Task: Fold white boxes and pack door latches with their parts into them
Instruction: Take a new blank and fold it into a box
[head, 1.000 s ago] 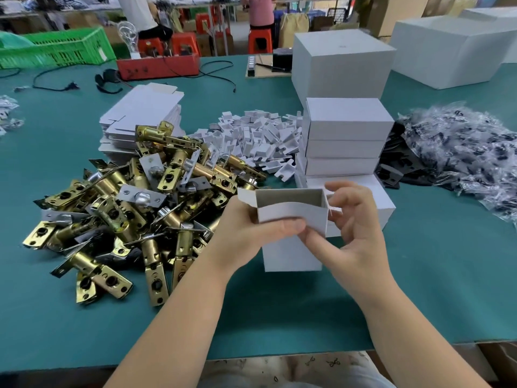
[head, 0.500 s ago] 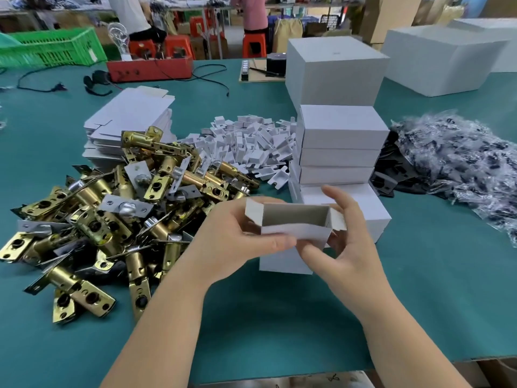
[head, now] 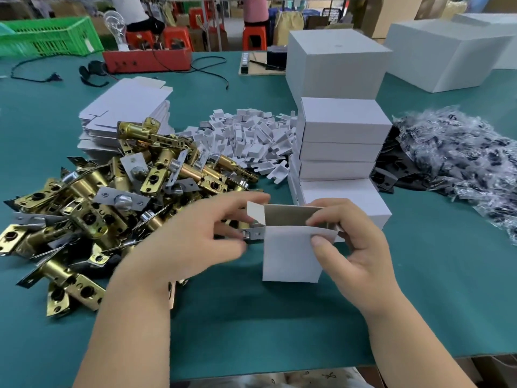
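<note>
Green-matted packing table (head: 251, 317), item: white box (head: 291, 256), mouth upward for loading. Your right hand (head: 355, 247) is pinching its top edge, steadying it; your left hand (head: 195, 236) is reaching, fingers loose, beside the door latches (head: 112, 197) (pile within easy reach).

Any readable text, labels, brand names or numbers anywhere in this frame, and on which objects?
None can be read.
Red flat box at the table's far edge: small pale marks, too blurred.
Green plastic crate: white tag, too small.
Open white cardboard box gripped by right hand: blank.
</note>
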Demonstrator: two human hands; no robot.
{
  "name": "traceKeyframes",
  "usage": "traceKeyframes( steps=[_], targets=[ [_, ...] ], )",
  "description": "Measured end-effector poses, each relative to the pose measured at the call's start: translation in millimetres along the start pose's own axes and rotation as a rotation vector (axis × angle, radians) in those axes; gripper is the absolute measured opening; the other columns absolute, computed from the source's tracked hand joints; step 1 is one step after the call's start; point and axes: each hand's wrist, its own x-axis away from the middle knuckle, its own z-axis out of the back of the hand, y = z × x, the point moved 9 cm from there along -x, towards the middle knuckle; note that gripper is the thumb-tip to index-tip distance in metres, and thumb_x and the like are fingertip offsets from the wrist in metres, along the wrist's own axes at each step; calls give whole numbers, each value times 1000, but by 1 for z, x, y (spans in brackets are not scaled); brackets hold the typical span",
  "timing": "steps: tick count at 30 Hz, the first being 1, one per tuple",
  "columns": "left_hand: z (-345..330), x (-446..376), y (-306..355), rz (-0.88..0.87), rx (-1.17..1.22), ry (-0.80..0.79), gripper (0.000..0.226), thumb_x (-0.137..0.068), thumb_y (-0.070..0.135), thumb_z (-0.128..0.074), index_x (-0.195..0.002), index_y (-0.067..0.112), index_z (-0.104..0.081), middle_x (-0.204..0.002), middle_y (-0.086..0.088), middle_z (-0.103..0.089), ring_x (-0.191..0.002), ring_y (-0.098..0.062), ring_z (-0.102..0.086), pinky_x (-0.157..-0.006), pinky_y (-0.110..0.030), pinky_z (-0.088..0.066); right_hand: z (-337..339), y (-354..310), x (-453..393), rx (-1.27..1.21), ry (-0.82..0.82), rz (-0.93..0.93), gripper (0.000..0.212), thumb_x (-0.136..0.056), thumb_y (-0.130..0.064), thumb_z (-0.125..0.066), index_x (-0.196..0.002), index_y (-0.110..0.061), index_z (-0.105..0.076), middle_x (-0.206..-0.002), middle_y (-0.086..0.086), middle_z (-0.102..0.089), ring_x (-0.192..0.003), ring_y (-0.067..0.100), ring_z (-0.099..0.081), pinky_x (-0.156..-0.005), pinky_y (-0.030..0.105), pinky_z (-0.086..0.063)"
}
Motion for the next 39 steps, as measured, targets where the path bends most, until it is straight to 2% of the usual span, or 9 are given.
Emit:
traceKeyframes(
  steps=[3, 5, 8, 14, 24, 28, 33, 36, 39],
  targets=[
    [43, 7, -7, 129, -148, 397, 39, -91, 19, -63, -120, 45, -62, -99, 25, -69, -80, -2, -66, -65, -15, -55, 0, 0, 2, 29, 8, 26, 13, -76, -18, -49, -69, -7, -49, -88, -2, -55, -93, 4, -53, -77, 12, -38],
    [51, 1, -2, 238, -494, 507, 28, -93, 28, -59, -121, 32, -66, -98, 17, -70, -76, -3, -60, -67, -16, -47, -1, 0, 1, 22, 10, 21, 12, -76, -18, -48, -68, -10, -45, -88, -2, -54, -92, 5, -52, -76, 12, -38],
    [35, -20, -4, 378, -779, 353, 22, -93, 34, -54, -104, 21, -67, -85, 2, -65, -74, -16, -57, -63, -29, -46, -1, 0, 0, 17, 21, 25, 7, -76, -19, -48, -71, -20, -43, -87, -5, -53, -91, 6, -52, -75, 12, -38],
    [23, -38, -3, 523, -1028, 279, 24, -87, 5, -49, -66, 13, -41, -69, -2, -43, -54, -17, -38, -47, -25, -25, -3, 2, 1, 17, 8, 17, 5, -77, -18, -48, -72, -17, -45, -84, -5, -51, -91, 1, -50, -74, 10, -37],
    [28, -53, -9, 425, -1007, 412, 32, -89, 15, -55, -62, 16, -38, -64, 0, -43, -51, -16, -38, -45, -23, -25, -4, -1, 1, 21, 10, 26, 4, -76, -19, -47, -75, -22, -44, -82, -12, -48, -84, -2, -48, -71, 8, -34],
    [48, -38, 25, 167, -936, 610, 37, -87, 44, -52, -65, 15, -48, -66, 1, -46, -55, -14, -42, -46, -23, -24, -4, -1, 1, 28, 10, 17, 6, -77, -19, -47, -78, -15, -51, -84, -13, -50, -85, -3, -48, -72, 8, -35],
    [55, 2, 108, -481, -747, 694, 37, -90, 34, -57, -103, 1, -68, -92, -7, -57, -71, -14, -51, -60, -9, -36, -4, 7, 6, -81, 26, -103, 39, -75, -32, -50, -113, -35, -41, -103, -29, -56, -98, -3, -54, -75, 7, -41],
    [34, 17, 135, -666, -861, 552, 38, -90, 33, -57, -105, 1, -69, -99, -20, -55, -73, -22, -53, -67, -32, -51, -3, 7, 6, -93, 43, -110, 53, -74, -34, -52, -124, -34, -34, -104, -25, -58, -100, -1, -55, -77, 8, -40],
    [10, 18, 137, -709, -1108, 412, 36, -89, 37, -52, -100, 10, -73, -102, -21, -59, -81, -31, -56, -77, -49, -47, -2, 6, 6, -73, 44, -102, 55, -74, -31, -52, -125, -35, -32, -104, -33, -55, -103, -5, -53, -78, 7, -39]
  ],
)
